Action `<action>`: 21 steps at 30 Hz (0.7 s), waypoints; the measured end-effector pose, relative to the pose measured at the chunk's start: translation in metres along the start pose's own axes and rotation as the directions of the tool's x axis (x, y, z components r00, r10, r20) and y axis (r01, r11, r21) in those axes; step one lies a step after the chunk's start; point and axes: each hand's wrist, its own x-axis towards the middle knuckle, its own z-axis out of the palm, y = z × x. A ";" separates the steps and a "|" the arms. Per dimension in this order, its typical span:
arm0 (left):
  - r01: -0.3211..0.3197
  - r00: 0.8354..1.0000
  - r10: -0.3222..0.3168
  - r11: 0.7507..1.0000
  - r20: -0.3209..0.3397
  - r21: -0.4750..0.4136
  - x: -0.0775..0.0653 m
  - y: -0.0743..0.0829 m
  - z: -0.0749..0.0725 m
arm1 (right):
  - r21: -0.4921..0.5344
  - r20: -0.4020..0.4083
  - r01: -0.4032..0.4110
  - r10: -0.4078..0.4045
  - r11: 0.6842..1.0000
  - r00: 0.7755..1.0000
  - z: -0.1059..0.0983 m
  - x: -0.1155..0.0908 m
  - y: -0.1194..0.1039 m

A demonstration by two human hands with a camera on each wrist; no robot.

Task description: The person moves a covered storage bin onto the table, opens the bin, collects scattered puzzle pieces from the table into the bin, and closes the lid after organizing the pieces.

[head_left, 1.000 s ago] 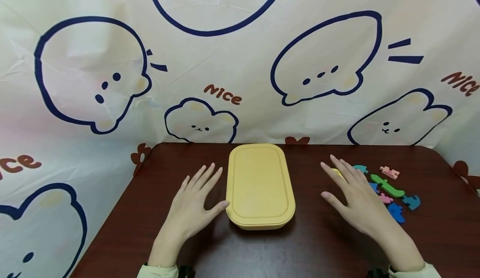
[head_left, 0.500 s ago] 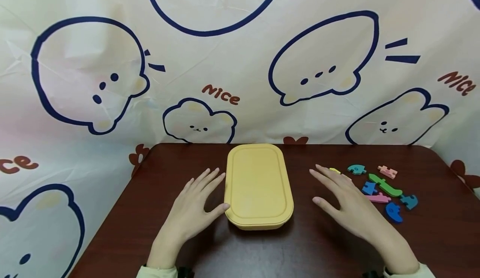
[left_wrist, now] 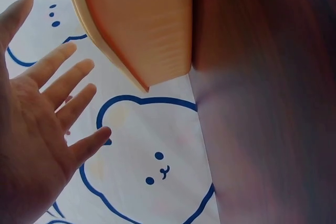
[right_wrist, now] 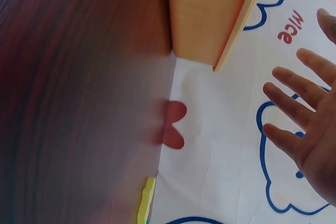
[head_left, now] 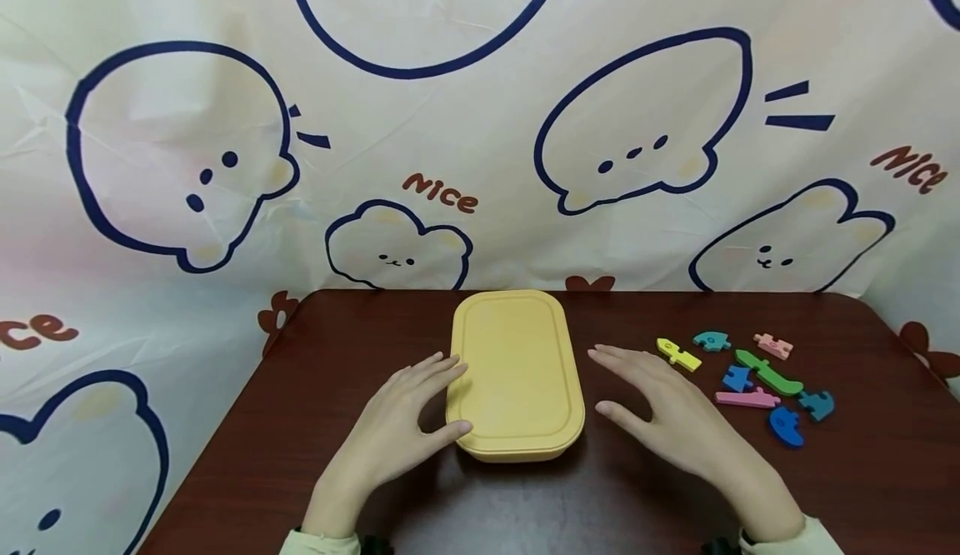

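A yellow lidded box (head_left: pixel 517 372) with rounded corners stands on the dark wooden table, its lid on. At its left side is my left hand (head_left: pixel 401 422), fingers spread; thumb and fingertips overlap the lid's left edge in the head view. My right hand (head_left: pixel 667 417) hovers to the right of the box, fingers extended and apart from it. In the left wrist view the left palm (left_wrist: pixel 37 129) faces the box wall (left_wrist: pixel 147 24) with nothing held. The right wrist view likewise shows the right palm (right_wrist: pixel 320 135) bare beside the box (right_wrist: pixel 205 14).
Right of the right hand lie several coloured puzzle pieces: a yellow one (head_left: pixel 678 355), a green one (head_left: pixel 768 373), a pink one (head_left: pixel 747 398) and a blue one (head_left: pixel 786 427) among them. Behind the table (head_left: pixel 360 322) hangs a white cloth (head_left: pixel 510 247) with cartoon prints.
My right hand has moved left toward the box, uncovering the yellow and pink puzzle pieces. The left hand has shifted slightly right, its fingertips now over the lid's edge.
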 end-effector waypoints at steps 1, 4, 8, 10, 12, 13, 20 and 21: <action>-0.002 1.000 0.002 1.000 0.003 -0.002 0.000 0.001 0.000 | -0.001 0.003 0.007 -0.007 1.000 1.000 0.001 0.002 -0.002; -0.013 1.000 0.013 1.000 0.001 -0.009 0.001 0.003 0.001 | 0.002 0.006 0.034 -0.034 0.999 0.999 0.003 0.006 -0.008; -0.020 1.000 0.020 1.000 -0.008 -0.022 0.003 0.004 0.002 | 0.003 0.003 0.087 -0.087 0.996 0.996 0.006 0.012 -0.014; -0.023 1.000 0.023 0.999 -0.008 -0.028 0.004 0.005 0.003 | 0.001 -0.004 0.119 -0.119 0.993 0.993 0.008 0.014 -0.015; -0.036 0.999 0.035 0.999 -0.007 -0.030 0.004 0.005 0.004 | 0.003 -0.008 0.144 -0.144 0.990 0.989 0.010 0.014 -0.016; -0.043 0.999 0.043 0.999 -0.007 -0.029 0.004 0.005 0.005 | 0.003 -0.008 0.153 -0.153 0.988 0.988 0.011 0.014 -0.016; -0.096 0.995 0.096 0.995 -0.017 0.006 0.006 0.005 0.005 | 0.005 0.026 0.178 -0.178 0.984 0.984 0.017 0.014 -0.017; -0.102 0.995 0.102 0.995 -0.016 0.011 0.006 0.005 0.004 | 0.008 0.034 0.182 -0.183 0.983 0.983 0.018 0.014 -0.017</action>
